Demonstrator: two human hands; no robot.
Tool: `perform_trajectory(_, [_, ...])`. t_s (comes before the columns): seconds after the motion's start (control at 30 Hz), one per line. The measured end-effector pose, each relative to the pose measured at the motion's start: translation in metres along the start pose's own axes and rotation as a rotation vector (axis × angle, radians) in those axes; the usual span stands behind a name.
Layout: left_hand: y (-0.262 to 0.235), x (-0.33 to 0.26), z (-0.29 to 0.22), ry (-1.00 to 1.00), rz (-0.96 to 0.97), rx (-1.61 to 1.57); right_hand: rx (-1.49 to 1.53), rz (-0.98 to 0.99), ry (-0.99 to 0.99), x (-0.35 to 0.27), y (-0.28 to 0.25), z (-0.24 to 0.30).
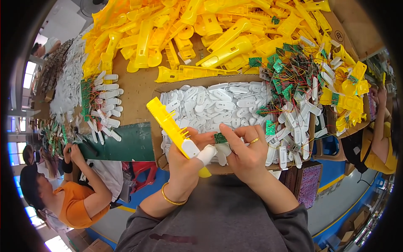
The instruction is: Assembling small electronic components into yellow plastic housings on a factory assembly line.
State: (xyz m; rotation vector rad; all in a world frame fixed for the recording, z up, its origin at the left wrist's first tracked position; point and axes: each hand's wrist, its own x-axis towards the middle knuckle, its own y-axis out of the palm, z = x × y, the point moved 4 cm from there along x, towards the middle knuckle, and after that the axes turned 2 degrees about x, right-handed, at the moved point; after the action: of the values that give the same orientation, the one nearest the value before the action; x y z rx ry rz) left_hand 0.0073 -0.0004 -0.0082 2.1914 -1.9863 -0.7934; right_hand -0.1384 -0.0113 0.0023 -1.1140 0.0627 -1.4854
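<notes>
- While a co-worker in an orange top sits far left, white plastic pieces lie beside a green mat.
- Left hand, thumb in a white cot, has its fingers curled tight around a yellow handle shell, tilted over the cardboard box.
- Right hand pinches a small green circuit board against the shell's end.
- Wired boards are heaped at right, near yellow shells.

Light: bright, even, daylight from windows at nine o'clock.
Shadows: soft and faint.
Glare: windows blown out white.
Distortion: strong fisheye, edges bend, black rim all around.
Focus: centre sharp, rim smeared.
</notes>
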Motion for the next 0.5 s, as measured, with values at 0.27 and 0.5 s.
perform_trajectory(0.27, [-0.018, 0.016, 0.015, -0.045, 0.012, 0.011, 0.122, 0.078, -0.07, 0.006, -0.006, 0.012])
perform_trajectory(0.5, [-0.014, 0.024, 0.021, -0.282, 0.225, -0.427, 0.413, 0.116, 0.079, 0.019, -0.01, 0.012])
